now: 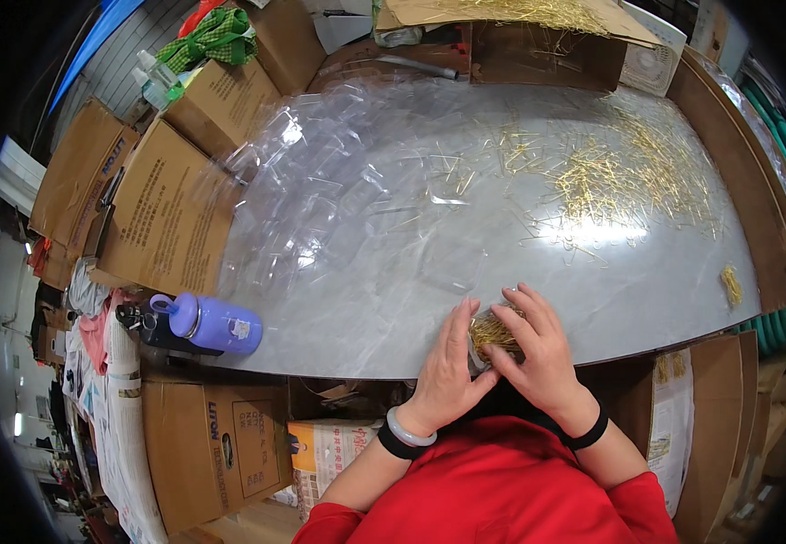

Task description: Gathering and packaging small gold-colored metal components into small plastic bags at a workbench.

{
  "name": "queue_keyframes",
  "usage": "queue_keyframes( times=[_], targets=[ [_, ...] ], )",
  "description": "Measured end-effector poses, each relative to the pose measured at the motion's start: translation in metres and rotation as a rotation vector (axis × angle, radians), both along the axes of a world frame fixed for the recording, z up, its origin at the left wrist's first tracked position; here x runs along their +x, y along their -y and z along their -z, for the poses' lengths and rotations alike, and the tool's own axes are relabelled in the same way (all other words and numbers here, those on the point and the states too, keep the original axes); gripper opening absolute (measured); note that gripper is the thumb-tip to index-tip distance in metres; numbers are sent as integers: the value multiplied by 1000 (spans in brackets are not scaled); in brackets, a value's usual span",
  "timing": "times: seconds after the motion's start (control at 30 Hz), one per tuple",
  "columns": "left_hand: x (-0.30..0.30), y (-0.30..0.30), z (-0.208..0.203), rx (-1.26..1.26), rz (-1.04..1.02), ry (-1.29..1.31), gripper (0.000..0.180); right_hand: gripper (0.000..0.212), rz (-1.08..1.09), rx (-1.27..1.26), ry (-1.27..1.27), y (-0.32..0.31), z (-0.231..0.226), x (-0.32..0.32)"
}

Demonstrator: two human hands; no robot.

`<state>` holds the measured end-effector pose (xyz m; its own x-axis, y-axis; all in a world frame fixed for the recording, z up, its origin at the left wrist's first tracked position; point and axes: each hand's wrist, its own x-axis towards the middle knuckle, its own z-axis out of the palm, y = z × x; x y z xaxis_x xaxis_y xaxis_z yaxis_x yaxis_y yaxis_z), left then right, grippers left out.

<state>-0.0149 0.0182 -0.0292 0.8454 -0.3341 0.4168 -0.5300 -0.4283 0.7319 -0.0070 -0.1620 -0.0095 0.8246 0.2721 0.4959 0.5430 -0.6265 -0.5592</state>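
My left hand (445, 370) and my right hand (541, 355) come together at the table's near edge, cupped around a bundle of gold wire hooks (493, 333). The left fingers are pressed together along one side of the bundle. On the other side, the right fingers and thumb curve over it. A clear plastic edge shows beside the wires, but my hands hide most of it. Beyond them, many loose gold wire hooks (597, 177) lie scattered over the grey tabletop (384, 331). A heap of clear plastic boxes (320, 181) covers the far left part.
A purple bottle (221, 324) lies at the near left edge. One small gold hook bundle (731, 285) rests at the right. Cardboard boxes (171, 204) line the left side, and a cardboard strip (737, 172) walls the right. An open carton (543, 59) stands at the back.
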Motion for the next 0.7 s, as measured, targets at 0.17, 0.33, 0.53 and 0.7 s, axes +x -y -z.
queue_keyframes(
  times=[0.17,0.33,0.53,0.7],
  targets=[
    [1,1,0,-23,-9,8,109,48,68,-92,59,-6,-5,1],
    [1,1,1,-44,-7,2,110,44,89,-96,84,-16,-11,5],
    [4,-6,-8,-60,92,-27,116,41,104,20,21,-14,5,1],
    [3,-11,-19,-7,177,-65,112,36,71,-13,-70,-6,-3,1]
  ],
)
